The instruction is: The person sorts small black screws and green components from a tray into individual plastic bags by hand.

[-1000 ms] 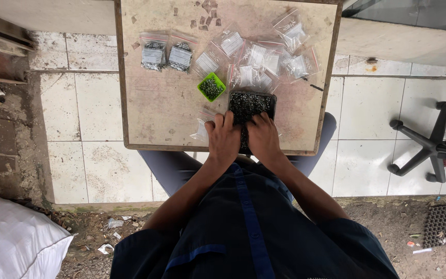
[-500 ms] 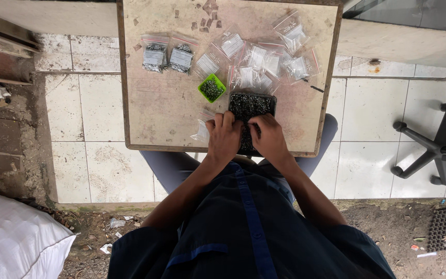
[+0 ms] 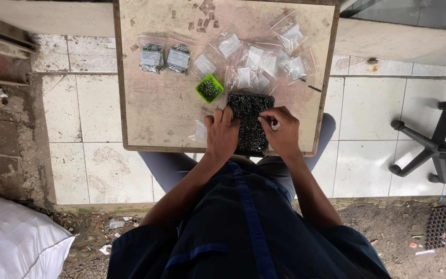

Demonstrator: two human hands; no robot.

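A black tray [image 3: 250, 120] full of small dark screws lies at the near edge of a worn wooden table [image 3: 157, 113]. My left hand [image 3: 221, 133] rests flat on the tray's left side, fingers spread a little. My right hand [image 3: 281, 130] sits at the tray's right edge with thumb and fingers pinched together over the screws; what they pinch is too small to see. A small clear bag [image 3: 199, 132] lies just left of my left hand. A green cup [image 3: 209, 88] with dark screws stands beyond the tray.
Several clear bags with small parts [image 3: 256, 64] lie across the far half of the table, two darker-filled ones [image 3: 164, 57] at the left. An office chair base [image 3: 429, 147] stands at the right on the tiled floor. A white sack [image 3: 11, 240] lies at bottom left.
My right hand has shifted a little to the right edge of the tray and its fingers have closed into a pinch. The left hand has stayed on the tray.
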